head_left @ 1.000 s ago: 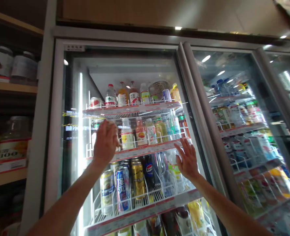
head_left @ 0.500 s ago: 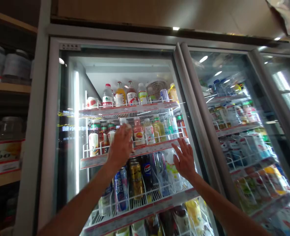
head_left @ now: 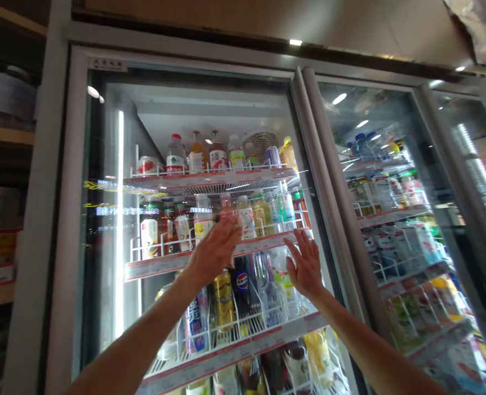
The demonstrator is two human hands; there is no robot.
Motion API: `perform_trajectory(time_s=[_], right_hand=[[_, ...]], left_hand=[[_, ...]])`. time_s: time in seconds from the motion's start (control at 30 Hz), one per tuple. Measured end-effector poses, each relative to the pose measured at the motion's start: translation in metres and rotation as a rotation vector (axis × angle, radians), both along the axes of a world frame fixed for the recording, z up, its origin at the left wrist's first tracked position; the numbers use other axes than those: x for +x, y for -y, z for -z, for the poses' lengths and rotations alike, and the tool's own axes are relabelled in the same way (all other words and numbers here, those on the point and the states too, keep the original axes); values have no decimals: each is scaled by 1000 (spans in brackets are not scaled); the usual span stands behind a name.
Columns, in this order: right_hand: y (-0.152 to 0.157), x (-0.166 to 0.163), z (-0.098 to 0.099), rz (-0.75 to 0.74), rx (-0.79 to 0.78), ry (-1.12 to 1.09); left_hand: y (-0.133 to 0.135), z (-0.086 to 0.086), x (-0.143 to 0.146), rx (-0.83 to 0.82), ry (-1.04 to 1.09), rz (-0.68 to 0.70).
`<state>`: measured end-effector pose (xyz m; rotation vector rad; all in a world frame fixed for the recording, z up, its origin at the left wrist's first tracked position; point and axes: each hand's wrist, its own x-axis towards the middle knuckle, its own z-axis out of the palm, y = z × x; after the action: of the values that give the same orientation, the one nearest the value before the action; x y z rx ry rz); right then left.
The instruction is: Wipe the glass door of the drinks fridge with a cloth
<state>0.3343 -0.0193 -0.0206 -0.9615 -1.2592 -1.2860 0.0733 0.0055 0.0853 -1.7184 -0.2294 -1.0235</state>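
Since the earlier frames the left hand point(head_left: 214, 252) has slid rightward across the glass door point(head_left: 103, 230) of the drinks fridge, from in front of the red-capped bottles point(head_left: 164, 230) at the left of the second shelf to the middle of that shelf, while the right hand point(head_left: 306, 266) has hardly shifted; the whole view has also drifted a little to the left. Both hands are spread flat and open, fingers extended, palms toward the glass, and neither holds anything; whether the palms actually press the pane cannot be told for sure. That door fills the centre of the frame, its grey frame running down the left side and its right edge meeting the neighbouring door point(head_left: 391, 219) just right of the right hand. Behind the glass, the left hand covers part of the second shelf point(head_left: 160, 266) with its red price strip, and a yellow-labelled bottle point(head_left: 203, 219) and a pink-labelled bottle point(head_left: 247, 216) stand just above the fingers. Below the hands, in the lower centre, a gold can point(head_left: 224, 299), a Pepsi bottle point(head_left: 242, 285) and a blue can point(head_left: 196, 323) sit in white wire racks. Along the top shelf point(head_left: 210, 178), upper centre, stands a row of bottles beside a round fan grille point(head_left: 263, 142). At the far left, wooden shelves point(head_left: 4, 134) carry jars.
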Motion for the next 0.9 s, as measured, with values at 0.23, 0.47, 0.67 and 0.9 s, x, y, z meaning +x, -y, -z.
perform_trajectory(time_s=[0.23, 0.47, 0.67, 0.9], right_hand=[[0, -1, 0, -4, 7, 3], [-1, -1, 1, 1, -6, -1], [-1, -1, 0, -2, -5, -4], [0, -2, 0, -21, -22, 3]], left_hand=[[2, -5, -3, 39, 103, -9], [1, -27, -22, 45, 396, -5], [4, 0, -9, 93, -198, -88], [4, -8, -13, 53, 319, -25]])
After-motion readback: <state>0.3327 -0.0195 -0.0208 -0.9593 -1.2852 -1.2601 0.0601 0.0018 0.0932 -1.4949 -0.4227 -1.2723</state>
